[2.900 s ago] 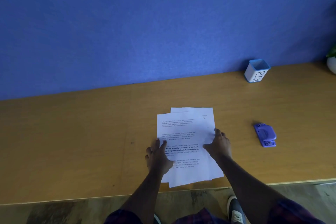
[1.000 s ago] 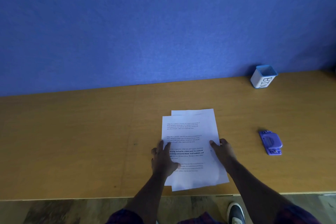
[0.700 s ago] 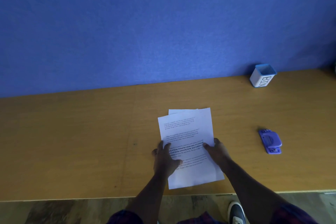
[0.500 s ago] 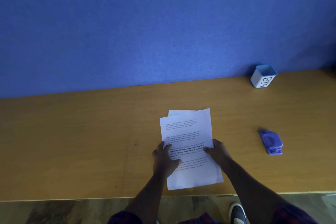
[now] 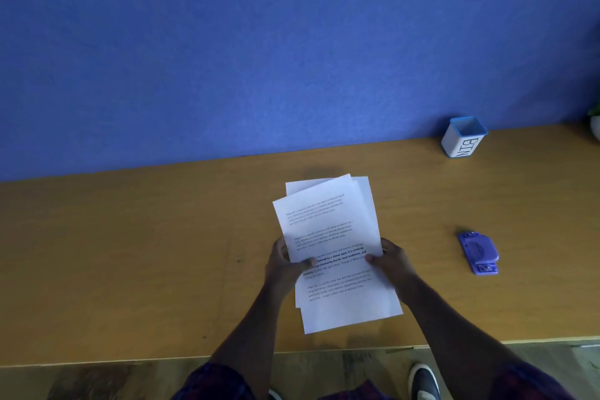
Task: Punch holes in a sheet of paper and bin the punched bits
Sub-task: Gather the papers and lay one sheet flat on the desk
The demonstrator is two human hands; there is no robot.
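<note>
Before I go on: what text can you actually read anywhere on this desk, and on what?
"BIN": dark letters running sideways on the white container by the wall.
Top sheet, held by both hands: paragraphs of print, some lines bold, too small and blurred to read reliably.
Hole punch: no readable marking.

We counted three sheets of paper (image 5: 328, 227) at the centre (at least three, judging by the fanned corners), one purple hole punch (image 5: 478, 253) at 3 o'clock, one white bin (image 5: 462, 138) at 1 o'clock, two hands, left (image 5: 284, 265) and right (image 5: 391, 258), and one shoe (image 5: 424, 381) at 5 o'clock.
</note>
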